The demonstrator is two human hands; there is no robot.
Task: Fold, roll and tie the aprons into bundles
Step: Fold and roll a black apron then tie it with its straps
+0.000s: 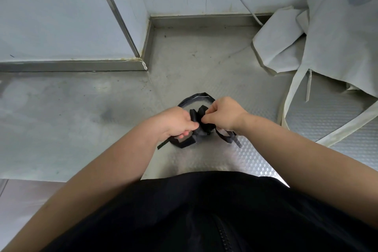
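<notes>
We pinch the black apron (199,129) bundle's straps with our left hand (176,121) and right hand (224,113) at mid worktop (81,118); a pale apron (327,37) lies far right.

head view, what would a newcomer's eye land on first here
First, the two hands meeting at the centre: the left hand and the right hand both pinch the straps of a small dark apron bundle over the patterned steel surface. Next, a large pale apron lies crumpled at the upper right, by the wall.
</notes>
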